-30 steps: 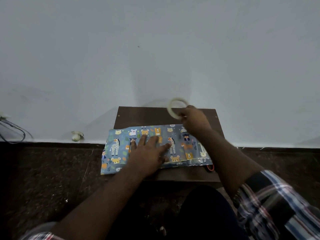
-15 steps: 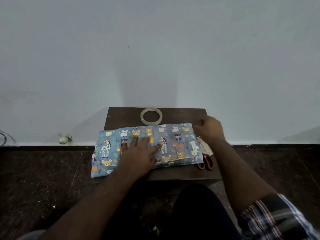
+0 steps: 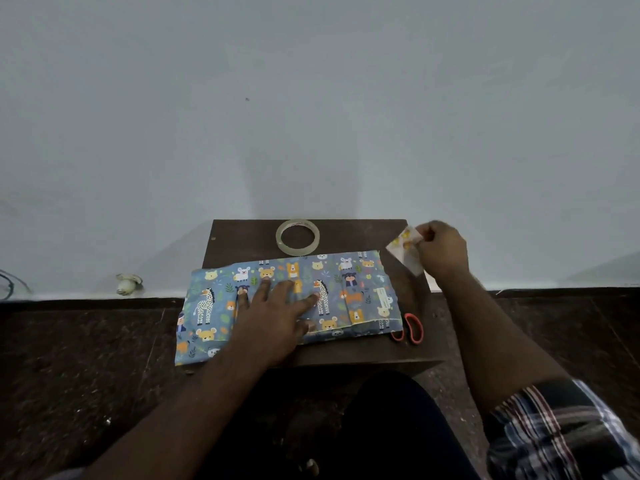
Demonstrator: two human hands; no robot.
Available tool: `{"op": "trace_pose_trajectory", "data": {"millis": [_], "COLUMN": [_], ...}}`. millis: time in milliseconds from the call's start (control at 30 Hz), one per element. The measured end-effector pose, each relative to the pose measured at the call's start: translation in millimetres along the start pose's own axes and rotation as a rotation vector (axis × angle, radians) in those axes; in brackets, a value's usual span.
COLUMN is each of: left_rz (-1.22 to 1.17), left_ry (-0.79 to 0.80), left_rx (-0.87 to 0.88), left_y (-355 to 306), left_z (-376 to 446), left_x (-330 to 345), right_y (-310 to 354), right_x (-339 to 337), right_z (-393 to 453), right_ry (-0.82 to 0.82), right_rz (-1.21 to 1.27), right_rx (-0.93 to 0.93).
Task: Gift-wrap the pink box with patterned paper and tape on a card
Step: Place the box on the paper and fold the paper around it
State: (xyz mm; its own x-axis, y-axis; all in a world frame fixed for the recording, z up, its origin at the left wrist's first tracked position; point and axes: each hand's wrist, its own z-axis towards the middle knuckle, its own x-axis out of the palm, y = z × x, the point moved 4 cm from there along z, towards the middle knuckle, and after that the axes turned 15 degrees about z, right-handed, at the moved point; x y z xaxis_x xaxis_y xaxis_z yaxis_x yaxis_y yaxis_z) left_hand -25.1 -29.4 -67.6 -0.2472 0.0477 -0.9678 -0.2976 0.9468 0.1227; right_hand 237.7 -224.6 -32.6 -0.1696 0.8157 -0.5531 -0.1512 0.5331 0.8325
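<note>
**Left hand flat on the wrapped parcel, right hand lifting the card**

Your left hand [image 3: 273, 318] lies flat on the patterned paper [image 3: 287, 303], fingers straight and spread, pressing the wrap down; its grip is open, holding nothing. The pink box is hidden under that blue animal-print sheet, so you see only the parcel's shape, lying across the small dark wooden table [image 3: 346, 233], with its left end hanging past the table's edge.

Your right hand [image 3: 441, 252] is raised at the table's far right corner, its grip closed in a pinch on a small pale card [image 3: 405, 247] with yellow markings, which hangs tilted, clear of the parcel.

The roll of clear tape [image 3: 297, 236] lies flat on the table just behind the parcel's far edge. The red-handled scissors [image 3: 410, 328] rest at the parcel's near right corner, blades tucked under the paper.

A small pale object [image 3: 127, 283] sits on the floor by the wall, well to the left.
</note>
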Motion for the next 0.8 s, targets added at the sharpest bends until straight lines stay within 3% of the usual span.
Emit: {"op": "trace_pose_trajectory", "data": {"millis": [233,400,500,633,800], "left_rz": [0.017,0.001,0.001,0.004,0.009], "left_ry": [0.050,0.076,0.076,0.016,-0.003], "left_rx": [0.002,0.006,0.001,-0.009,0.005], "left_y": [0.8,1.2,2.5,1.8,2.1], "left_z": [3.4,4.3,4.8,2.5,0.2], "left_x": [4.5,6.7,7.6,7.3,3.3], "right_y": [54.0,46.3,40.5,31.0,-11.2], "right_x": [85.0,122.0,115.1,66.6,11.6], "right_z": [48.5,54.5,48.5,16.0,-59.2], "right_ry": [0.318,0.458,0.428,0.227,0.549], "right_rz": [-0.103,-0.329,-0.287,-0.080,-0.180], "right_rx": [-0.213,-0.214,-0.198,-0.141,0.132]}}
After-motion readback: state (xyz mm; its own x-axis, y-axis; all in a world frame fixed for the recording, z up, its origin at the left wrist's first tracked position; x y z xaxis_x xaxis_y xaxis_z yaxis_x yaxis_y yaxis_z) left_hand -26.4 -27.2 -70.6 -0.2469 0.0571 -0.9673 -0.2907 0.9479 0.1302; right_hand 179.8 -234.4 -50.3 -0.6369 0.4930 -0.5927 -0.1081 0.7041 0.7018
